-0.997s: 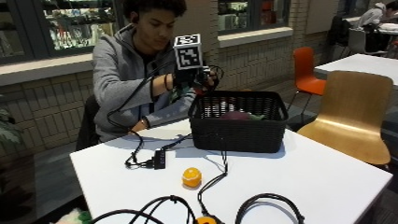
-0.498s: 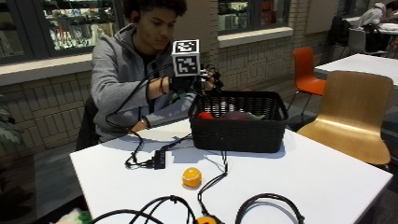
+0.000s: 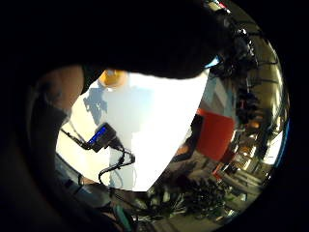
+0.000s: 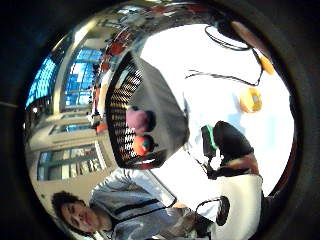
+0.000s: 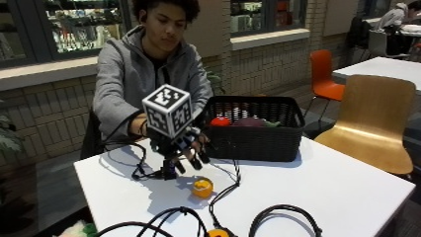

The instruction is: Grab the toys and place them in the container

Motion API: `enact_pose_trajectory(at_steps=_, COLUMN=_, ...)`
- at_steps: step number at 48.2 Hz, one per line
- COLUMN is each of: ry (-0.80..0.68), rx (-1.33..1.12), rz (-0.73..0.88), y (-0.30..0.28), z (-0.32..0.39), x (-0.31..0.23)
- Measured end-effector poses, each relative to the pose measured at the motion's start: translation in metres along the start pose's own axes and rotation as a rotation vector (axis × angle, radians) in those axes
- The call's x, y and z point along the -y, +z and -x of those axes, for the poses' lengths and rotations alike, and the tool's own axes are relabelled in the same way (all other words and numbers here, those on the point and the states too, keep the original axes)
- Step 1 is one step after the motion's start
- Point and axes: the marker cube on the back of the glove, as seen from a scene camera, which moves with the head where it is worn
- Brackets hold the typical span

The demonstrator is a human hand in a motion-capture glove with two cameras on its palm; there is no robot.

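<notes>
Container, a black slatted basket, stands on the white table towards the person's side, and we note it is the largest of the task's things. It already holds a red toy and a purple one, with something green at the far end that we cannot identify; both show through the open top in the thumb-side palm view as well. We judge that part of the task done.

The gloved right hand hangs above the table beside the basket, palm down, its fingers straight and hanging spread towards the surface, holding nothing. We read this posture as an approach to the next item.

That item is the small yellow toy, lying on the table just below and in front of the fingers, apart from them and well outside the basket. It shows in the little-finger palm view too, so the palm faces it.

Black cables run close beside the toy; we judge them a snag risk during the pick.
</notes>
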Motion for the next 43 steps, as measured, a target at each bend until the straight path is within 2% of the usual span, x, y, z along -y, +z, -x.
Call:
enact_pose_trajectory(at_steps=7, ry=0.144, rx=0.026, rz=0.06, y=0.049, z=-0.026, x=0.017)
enact_pose_trajectory(at_steps=19, ry=0.282, rx=-0.165, rz=0.031, y=0.067, z=-0.058, x=0.038)
enact_pose_trajectory(at_steps=29, ry=0.262, rx=-0.033, rz=-0.047, y=0.078, z=-0.054, x=0.038)
enact_pose_trajectory(at_steps=43, ry=0.204, rx=-0.192, rz=-0.117, y=0.072, z=-0.042, x=0.036)
